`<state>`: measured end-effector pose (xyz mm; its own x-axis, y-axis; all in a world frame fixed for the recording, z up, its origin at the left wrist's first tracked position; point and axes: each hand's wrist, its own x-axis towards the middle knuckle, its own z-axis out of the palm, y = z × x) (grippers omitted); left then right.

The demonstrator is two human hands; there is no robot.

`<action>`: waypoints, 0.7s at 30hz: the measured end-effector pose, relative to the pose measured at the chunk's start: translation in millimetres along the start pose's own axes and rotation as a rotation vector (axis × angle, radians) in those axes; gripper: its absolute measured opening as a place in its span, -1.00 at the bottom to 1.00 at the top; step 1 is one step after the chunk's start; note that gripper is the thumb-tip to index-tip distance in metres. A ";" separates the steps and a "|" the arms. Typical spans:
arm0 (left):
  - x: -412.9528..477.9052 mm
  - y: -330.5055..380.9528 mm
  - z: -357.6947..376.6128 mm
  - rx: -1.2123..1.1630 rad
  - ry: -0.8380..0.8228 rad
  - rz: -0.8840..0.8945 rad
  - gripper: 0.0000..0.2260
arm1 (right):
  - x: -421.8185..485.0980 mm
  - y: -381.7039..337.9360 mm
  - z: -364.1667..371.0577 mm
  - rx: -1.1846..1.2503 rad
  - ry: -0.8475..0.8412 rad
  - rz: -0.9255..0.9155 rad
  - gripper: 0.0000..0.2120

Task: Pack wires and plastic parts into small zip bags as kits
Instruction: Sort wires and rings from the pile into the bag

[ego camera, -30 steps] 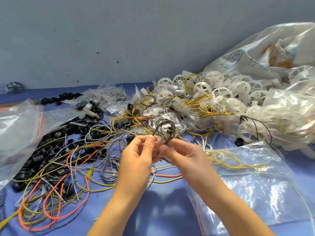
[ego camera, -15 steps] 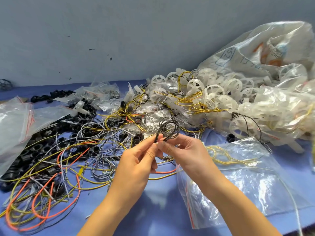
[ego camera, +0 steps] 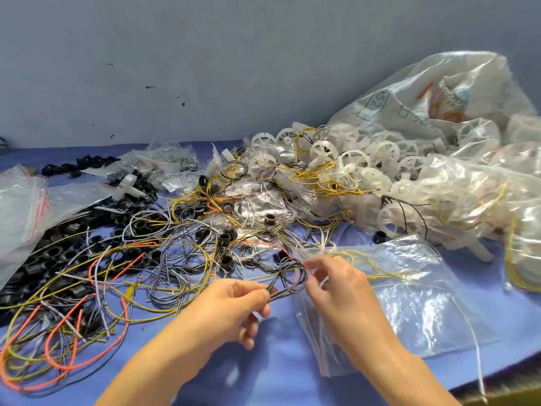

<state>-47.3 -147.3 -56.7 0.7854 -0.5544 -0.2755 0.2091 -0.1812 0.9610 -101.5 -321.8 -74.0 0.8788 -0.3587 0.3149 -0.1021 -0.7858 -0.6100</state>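
Note:
My left hand (ego camera: 237, 303) pinches the tail of a coiled black wire bundle (ego camera: 292, 272) just above the blue table. My right hand (ego camera: 336, 284) is blurred and reaches onto the edge of a stack of clear zip bags (ego camera: 409, 294) lying at the right; whether it grips a bag I cannot tell. Loose yellow, orange, grey and black wires (ego camera: 123, 276) are spread over the left and middle. Black plastic rings (ego camera: 58, 259) are heaped at the left. White plastic wheels (ego camera: 354, 162) are piled at the back.
Large clear bags of white parts (ego camera: 474, 194) fill the right side, under a big woven sack (ego camera: 439, 95). More zip bags (ego camera: 20, 212) lie at the far left. A grey wall stands behind. The table's front edge (ego camera: 497, 385) runs at lower right.
My hands have dropped towards the table and come apart. The left keeps the black wire coil; the right has let go of it and moved onto the zip bags.

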 end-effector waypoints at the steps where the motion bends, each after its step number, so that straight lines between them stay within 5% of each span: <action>1: -1.1 -0.2 1.8 0.074 0.015 0.009 -0.74 | -1.6 1.0 -0.7 0.013 0.025 -0.004 -0.83; 5: -3.5 -2.5 8.0 0.419 0.112 0.106 -0.72 | -7.6 -1.9 -3.8 0.059 0.101 -0.050 -0.84; 13: 3.2 -0.2 25.7 -0.060 0.157 0.149 -0.92 | -16.4 -21.8 6.0 0.059 0.156 -0.200 -0.92; 21: 19.1 0.6 33.6 -0.003 -0.162 0.181 -0.72 | -14.7 -33.5 7.1 0.137 0.160 -0.204 -0.82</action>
<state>-51.8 -185.3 -62.3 0.7067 -0.7006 -0.0992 0.0757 -0.0645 0.9950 -107.6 -286.6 -63.4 0.7891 -0.2838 0.5448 0.1427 -0.7780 -0.6119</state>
